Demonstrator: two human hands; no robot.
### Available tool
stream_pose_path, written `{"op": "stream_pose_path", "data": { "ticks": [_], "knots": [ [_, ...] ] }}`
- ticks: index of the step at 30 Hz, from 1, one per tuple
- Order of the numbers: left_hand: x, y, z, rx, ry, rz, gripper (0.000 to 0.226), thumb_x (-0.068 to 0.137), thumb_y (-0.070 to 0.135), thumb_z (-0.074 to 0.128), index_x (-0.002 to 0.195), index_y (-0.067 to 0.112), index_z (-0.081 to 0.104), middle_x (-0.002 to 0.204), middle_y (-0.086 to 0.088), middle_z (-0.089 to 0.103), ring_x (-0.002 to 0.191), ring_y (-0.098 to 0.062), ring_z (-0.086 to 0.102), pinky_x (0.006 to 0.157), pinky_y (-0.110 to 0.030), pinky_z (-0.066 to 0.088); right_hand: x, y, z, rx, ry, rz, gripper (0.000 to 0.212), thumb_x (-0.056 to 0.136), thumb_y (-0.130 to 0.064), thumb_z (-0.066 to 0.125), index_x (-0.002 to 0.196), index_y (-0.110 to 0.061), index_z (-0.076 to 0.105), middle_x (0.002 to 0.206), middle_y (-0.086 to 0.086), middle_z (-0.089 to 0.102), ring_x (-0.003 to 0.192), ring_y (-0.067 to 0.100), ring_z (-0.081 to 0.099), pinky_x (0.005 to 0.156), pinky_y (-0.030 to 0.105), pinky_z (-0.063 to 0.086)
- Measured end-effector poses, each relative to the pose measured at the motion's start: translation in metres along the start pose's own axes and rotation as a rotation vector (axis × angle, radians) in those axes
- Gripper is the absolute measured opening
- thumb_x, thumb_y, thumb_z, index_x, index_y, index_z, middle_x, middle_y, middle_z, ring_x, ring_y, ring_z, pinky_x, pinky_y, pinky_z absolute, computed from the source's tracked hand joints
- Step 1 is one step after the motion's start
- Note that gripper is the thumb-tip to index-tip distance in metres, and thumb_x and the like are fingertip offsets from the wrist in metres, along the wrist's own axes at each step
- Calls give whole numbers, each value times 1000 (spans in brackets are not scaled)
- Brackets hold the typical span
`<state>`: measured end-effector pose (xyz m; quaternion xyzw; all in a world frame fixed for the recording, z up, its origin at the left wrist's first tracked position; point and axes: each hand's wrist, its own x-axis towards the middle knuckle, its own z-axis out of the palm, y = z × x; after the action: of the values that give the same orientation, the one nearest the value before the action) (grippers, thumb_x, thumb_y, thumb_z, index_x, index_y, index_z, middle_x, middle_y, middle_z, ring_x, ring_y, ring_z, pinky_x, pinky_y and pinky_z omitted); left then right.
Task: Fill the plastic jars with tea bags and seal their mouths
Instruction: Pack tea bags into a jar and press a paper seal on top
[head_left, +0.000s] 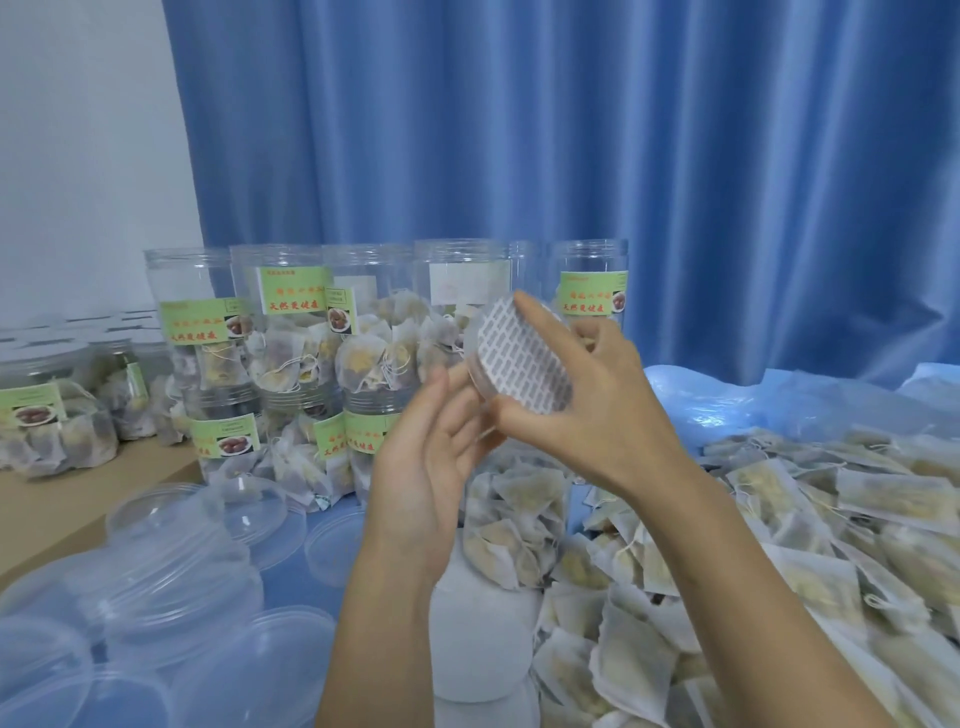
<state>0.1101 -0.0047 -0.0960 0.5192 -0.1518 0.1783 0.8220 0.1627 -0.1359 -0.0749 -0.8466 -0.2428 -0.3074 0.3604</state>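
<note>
Above tea-bag pile (779, 519): right hand (597, 410) grip holds tilted jar (511, 358), patterned seal covering mouth; left hand (431, 467) open.

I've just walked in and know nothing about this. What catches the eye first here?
Two hands in the middle: the right hand grips a jar by its patterned sealed mouth, the left hand touching its rim. A heap of tea bags spreads to the right; stacked filled jars stand before blue curtains.

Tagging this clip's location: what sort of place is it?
Probably a small hand-packing workspace for tea, not a factory line: a loose heap of tea bags, stacked labelled jars already filled, and spare clear lids, all before a blue curtain.
</note>
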Motion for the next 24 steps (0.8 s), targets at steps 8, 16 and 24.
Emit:
{"op": "stream_pose_path", "data": {
  "ticks": [8, 16, 24],
  "knots": [
    [8, -52, -31, 583, 340, -73, 52, 82, 8, 65, 127, 29, 49, 134, 7, 51, 121, -10, 49, 98, -33, 42, 33, 10, 12, -327, -446, 199, 79, 64, -71, 49, 138, -55, 28, 143, 9, 31, 132, 32, 33, 101, 43, 37],
    [-3, -86, -26, 516, 236, -214, 81, 74, 6, 68, 143, 33, 34, 141, 13, 43, 123, -10, 44, 96, -32, 43, 29, 13, 21, -322, -536, 239, 87, 50, -70, 44, 135, -57, 31, 142, 2, 27, 124, 28, 43, 81, 31, 35],
    [-2, -79, -31, 171, 411, -146, 43, 82, -10, 44, 104, 21, 65, 105, 5, 67, 74, 2, 63, 60, -12, 48, 5, 17, 14, -274, -462, 190, 83, 52, -74, 46, 131, -63, 22, 118, -3, 30, 121, 25, 42, 82, 31, 35]
  ]
}}
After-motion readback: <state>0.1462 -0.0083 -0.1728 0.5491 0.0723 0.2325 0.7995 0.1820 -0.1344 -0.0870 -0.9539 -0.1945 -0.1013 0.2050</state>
